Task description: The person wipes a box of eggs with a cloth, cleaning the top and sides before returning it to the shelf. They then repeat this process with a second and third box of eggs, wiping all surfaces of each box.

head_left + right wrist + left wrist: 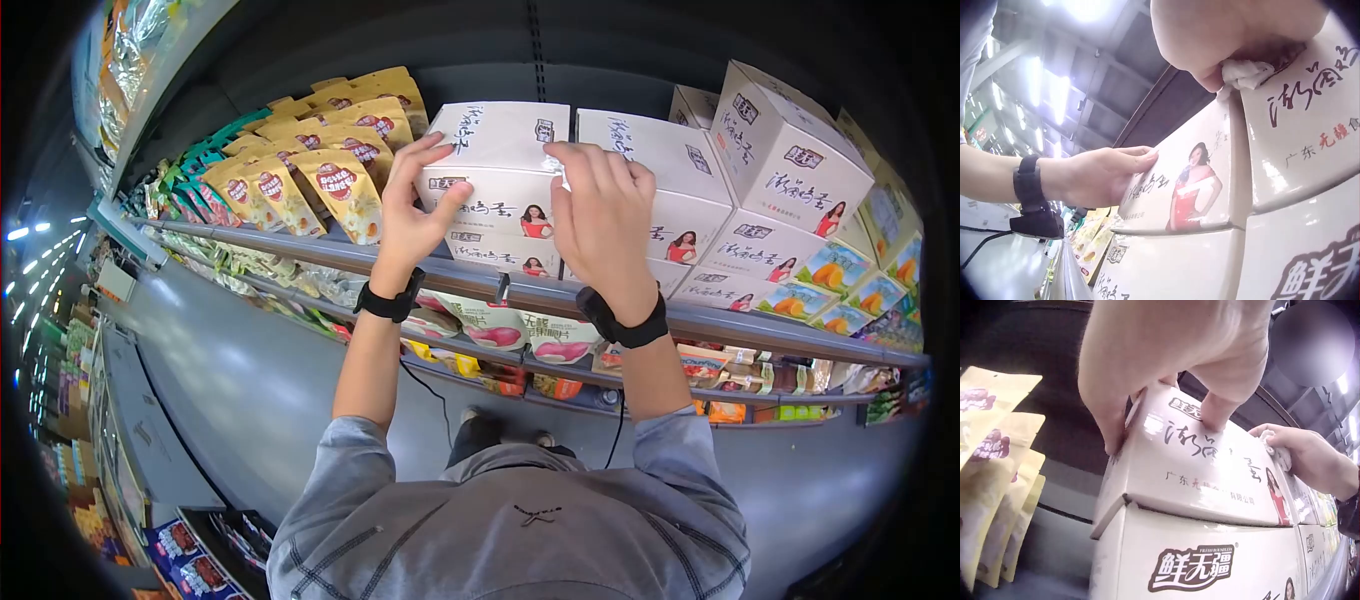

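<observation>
A white carton [495, 145] with brushed lettering and a figure in red sits on a matching carton [1204, 562] at shelf height. My left hand [415, 205] grips its left end, thumb on the front face and fingers round the far side. At the carton's right end, my right hand [603, 215] holds a crumpled white cloth [1246, 75] under curled fingers. The cloth lies by the top edge, where this carton meets the neighbouring white carton [650, 150]. Part of the cloth is hidden beneath the fingers.
Yellow snack pouches [345, 185] stand in rows on the left. More white cartons [790, 150] are stacked higher on the right, beside boxes with orange fruit pictures [795, 298]. The shelf's front edge [330, 258] runs under both wrists, with packaged goods [480, 325] on lower shelves.
</observation>
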The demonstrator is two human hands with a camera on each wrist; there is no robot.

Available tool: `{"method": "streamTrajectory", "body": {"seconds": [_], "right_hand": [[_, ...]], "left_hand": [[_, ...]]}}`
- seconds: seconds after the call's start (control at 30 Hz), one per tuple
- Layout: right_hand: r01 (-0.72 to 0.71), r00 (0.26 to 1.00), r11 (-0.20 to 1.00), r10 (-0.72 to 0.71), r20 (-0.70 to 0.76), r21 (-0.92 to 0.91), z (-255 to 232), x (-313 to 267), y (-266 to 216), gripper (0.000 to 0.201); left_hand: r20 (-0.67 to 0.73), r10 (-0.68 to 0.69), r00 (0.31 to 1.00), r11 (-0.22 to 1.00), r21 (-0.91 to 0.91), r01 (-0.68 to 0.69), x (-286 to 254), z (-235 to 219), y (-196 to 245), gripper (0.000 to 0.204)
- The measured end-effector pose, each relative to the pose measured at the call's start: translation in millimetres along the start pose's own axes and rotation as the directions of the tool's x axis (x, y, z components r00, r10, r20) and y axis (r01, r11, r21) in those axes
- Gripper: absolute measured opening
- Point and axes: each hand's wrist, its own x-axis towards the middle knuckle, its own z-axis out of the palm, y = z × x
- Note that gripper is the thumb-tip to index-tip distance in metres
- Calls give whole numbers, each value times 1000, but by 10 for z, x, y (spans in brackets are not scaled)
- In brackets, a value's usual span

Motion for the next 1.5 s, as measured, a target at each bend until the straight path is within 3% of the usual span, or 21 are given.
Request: {"method": "streamTrajectory", "body": {"seconds": [0.07, 0.17, 0.43, 0.53, 0.63, 0.7, 0.77, 0.83, 0.97, 1.07, 1.2, 1.4, 1.5], "right_hand": [[-6, 1000, 1000, 5, -11, -9, 16, -9, -14, 32], [-8, 998, 1000, 7, -57, -19, 59, -25, -23, 34], [-85, 992, 994, 90, -86, 63, 110, -55, -12, 33], [-77, 962, 962, 140, -232, 262, 92, 10, -90, 24], [-174, 895, 919, 297, -333, 352, -44, 123, -391, 14], [-172, 891, 906, 311, -331, 387, 21, 174, -443, 12], [-148, 932, 941, 235, -275, 303, 107, 192, -401, 12], [-70, 988, 992, 83, -131, 106, 226, 156, -318, 13], [-79, 990, 993, 68, -122, -84, 292, 146, -436, 16], [47, 994, 993, -57, -89, -111, 484, 183, -607, 24], [68, 997, 995, -65, -44, 70, 747, 213, -834, 30], [173, 985, 983, -173, -4, 64, 560, 145, -636, 39], [146, 989, 989, -146, 22, -11, 366, 94, -500, 36]], "left_hand": [[9, 13, 1000, 999, 42, -14, -19, -22, -4, 46], [8, -45, 999, 996, -81, 46, -30, -8, -5, 49], [6, 28, 1000, 998, -51, -28, -29, -17, -70, 49], [-19, 45, 999, 997, -59, -46, -37, -6, -75, 50], [-8, 41, 999, 997, -65, -41, -27, -39, -31, 50], [10, 29, 1000, 996, -83, -28, -33, -53, -30, 50], [15, 22, 1000, 996, -91, -20, -27, -61, -13, 50], [12, 22, 1000, 996, -86, -21, -31, -67, -7, 50], [-15, 32, 999, 996, -87, -33, -44, -52, 20, 49], [-30, 55, 998, 997, -58, -57, -39, -45, -3, 50], [-74, 54, 996, 993, -100, -61, -51, -20, -104, 59], [-51, -8, 999, 989, -150, 1, -57, -19, -69, 71], [78, -160, 984, 953, -248, 175, -54, -73, 15, 81]]}}
